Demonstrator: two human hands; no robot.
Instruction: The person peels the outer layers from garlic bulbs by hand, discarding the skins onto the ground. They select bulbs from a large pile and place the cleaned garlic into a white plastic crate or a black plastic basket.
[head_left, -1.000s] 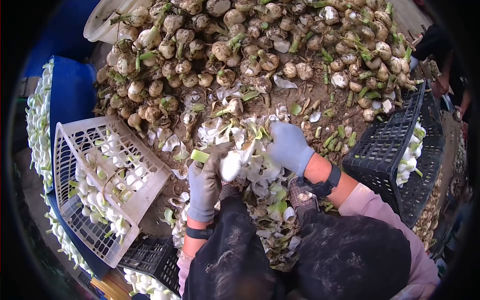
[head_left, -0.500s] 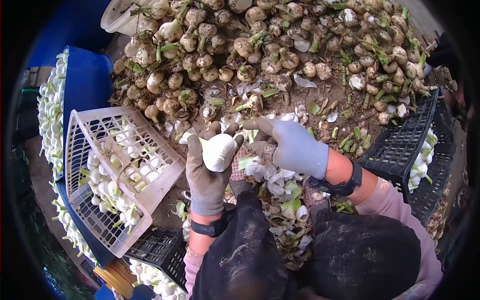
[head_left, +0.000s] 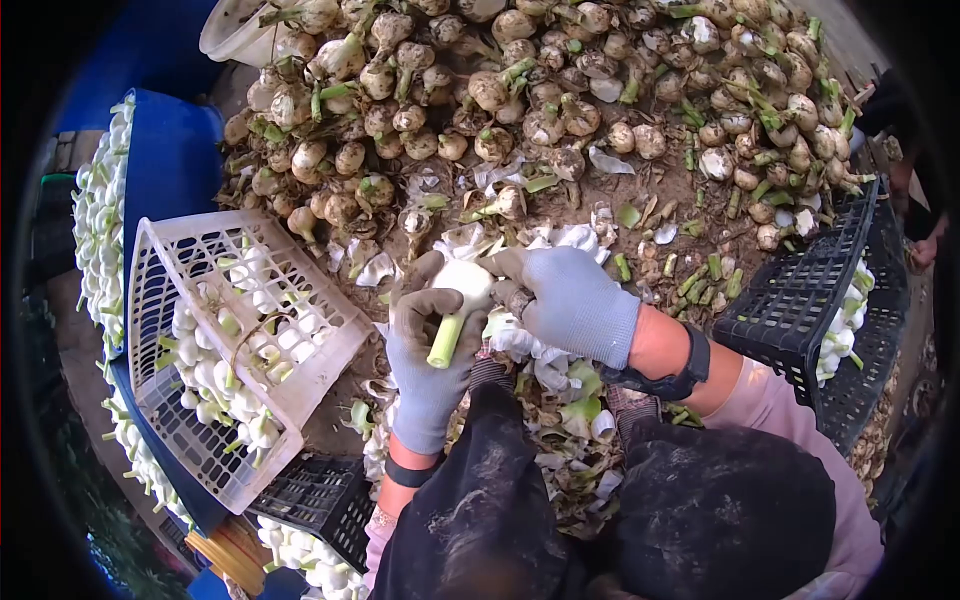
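Note:
My left hand (head_left: 425, 365), in a dirty grey glove, is wrapped round a peeled white garlic bulb (head_left: 464, 284). The bulb's cut green stem points down toward me, between the gloved fingers. From the right, my right hand (head_left: 580, 300), gloved too, has its bent fingers and thumb pressed against the side of the bulb; the fingertips are partly hidden. Beneath both hands lie loose garlic skins (head_left: 560, 375) and leaf scraps, between my legs.
A large heap of unpeeled, muddy garlic (head_left: 490, 90) spreads across the ground ahead. To the left stands a tilted white crate (head_left: 330, 330) of cleaned bulbs, beside a blue container (head_left: 170, 160). A black crate (head_left: 780, 310) stands right; a person's hand (head_left: 925, 250) shows beyond it.
My left hand has turned the bulb, so its stem now points down toward me instead of up and left. The right hand has moved left and down onto the bulb.

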